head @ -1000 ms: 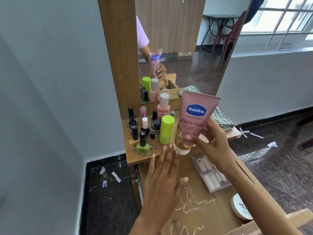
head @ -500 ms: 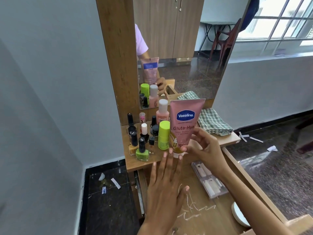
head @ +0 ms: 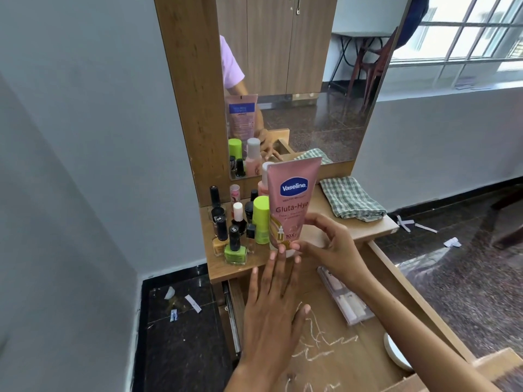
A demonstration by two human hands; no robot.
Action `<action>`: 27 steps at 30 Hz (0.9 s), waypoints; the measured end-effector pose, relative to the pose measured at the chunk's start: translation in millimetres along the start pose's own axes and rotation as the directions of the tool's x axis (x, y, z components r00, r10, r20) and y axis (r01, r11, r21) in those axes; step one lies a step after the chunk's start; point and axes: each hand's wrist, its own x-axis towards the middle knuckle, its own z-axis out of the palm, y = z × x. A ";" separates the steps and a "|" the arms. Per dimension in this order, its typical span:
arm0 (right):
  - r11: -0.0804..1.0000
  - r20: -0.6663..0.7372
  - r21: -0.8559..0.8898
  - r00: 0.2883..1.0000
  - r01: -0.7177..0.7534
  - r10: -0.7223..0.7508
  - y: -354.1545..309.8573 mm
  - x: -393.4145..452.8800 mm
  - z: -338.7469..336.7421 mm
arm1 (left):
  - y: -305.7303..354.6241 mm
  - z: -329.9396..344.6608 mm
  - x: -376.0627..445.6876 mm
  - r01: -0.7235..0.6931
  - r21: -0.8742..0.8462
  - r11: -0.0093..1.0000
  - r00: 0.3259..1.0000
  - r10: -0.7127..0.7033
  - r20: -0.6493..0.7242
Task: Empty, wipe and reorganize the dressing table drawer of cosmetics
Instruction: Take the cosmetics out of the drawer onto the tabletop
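Emptying stage well along: pink Vaseline lotion tube [head: 291, 202] upright on wooden tabletop [head: 348, 230], right of lime bottle [head: 261, 219], right hand [head: 329, 247] fingers curled loosely around it, left hand [head: 271, 306] fingers splayed; clear plastic case [head: 343, 299] in open drawer [head: 339, 355]; checked cloth [head: 352, 198] unused, wiping pending.

We read the following markings on the pink tube [head: 293, 202], which stood cap-down on the tabletop [head: 334, 233]:

- A blue badge near the top carried "Vaseline" in white.
- Below it, a small line of print was too fine to read.
- Larger lettering read "Gluta-Hya", cut off at the tube's edge.
- Near the base we read "10X".

The tube's back label, reflected in the mirror [head: 325, 108], was illegible.
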 end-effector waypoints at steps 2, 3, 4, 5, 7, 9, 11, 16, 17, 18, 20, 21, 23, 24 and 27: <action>1.000 -0.004 -0.004 1.000 0.002 -0.002 -0.8 -0.1 2.9 | -0.5 -0.1 -0.4 0.013 0.003 1.000 1.000 -0.013 0.002; 1.000 -0.004 -0.001 1.000 0.003 -0.003 -1.1 -0.6 3.6 | -0.6 -0.7 -0.8 0.021 0.003 1.000 1.000 -0.021 0.008; 1.000 -0.003 -0.005 1.000 0.005 -0.005 -0.6 -1.4 4.2 | -0.8 -0.9 -0.9 0.027 0.000 1.000 1.000 -0.027 0.016; 1.000 -0.001 -0.016 1.000 0.007 -0.007 0.4 -2.5 4.8 | -0.7 -1.0 -1.4 0.030 -0.005 1.000 0.999 -0.030 0.021; 0.998 0.001 -0.066 1.000 0.008 -0.008 2.7 -5.5 5.0 | -0.4 -1.8 -2.0 0.031 -0.021 0.999 0.999 -0.030 0.028; 0.993 -0.021 -0.121 1.000 0.003 -0.006 1.9 -11.8 1.7 | 0.4 -3.9 -2.9 0.022 -0.046 0.999 0.999 -0.021 0.024; 0.985 -0.059 -0.171 0.998 0.011 -0.021 -3.5 -21.9 -7.5 | 2.3 -6.2 -4.9 -0.020 -0.086 0.996 1.000 0.021 0.004; 0.901 -0.024 -0.425 0.993 0.092 -0.113 -9.7 -56.1 -57.0 | 14.5 -7.9 -5.1 -0.291 -0.244 0.925 0.955 0.294 -0.021; 0.864 -0.003 -0.499 0.997 0.068 -0.080 -7.8 -64.7 -68.9 | 18.8 -6.2 -2.2 -0.335 -0.299 0.893 0.938 0.345 -0.021; 0.825 0.000 -0.565 0.999 0.030 -0.036 -5.0 -72.8 -79.6 | 24.1 -3.2 1.8 -0.375 -0.351 0.858 0.920 0.391 -0.027; 0.761 -0.033 -0.647 0.999 -0.049 0.036 0.2 -88.4 -95.8 | 38.5 7.1 9.5 -0.436 -0.453 0.778 0.878 0.477 -0.025; 0.733 -0.047 -0.677 0.998 -0.070 0.051 2.6 -94.2 -101.4 | 47.6 13.8 14.2 -0.464 -0.488 0.739 0.851 0.525 -0.015; 0.690 -0.068 -0.717 0.995 -0.098 0.070 6.9 -104.3 -108.9 | 70.0 30.0 22.9 -0.537 -0.516 0.667 0.770 0.638 0.023; 0.679 -0.078 -0.726 0.994 -0.108 0.075 9.3 -107.8 -111.2 | 81.2 38.7 27.7 -0.571 -0.513 0.641 0.723 0.689 0.056; 0.667 -0.100 -0.734 0.992 -0.126 0.076 15.9 -115.6 -114.0 | 109.5 60.5 43.1 -0.658 -0.460 0.596 0.594 0.786 0.170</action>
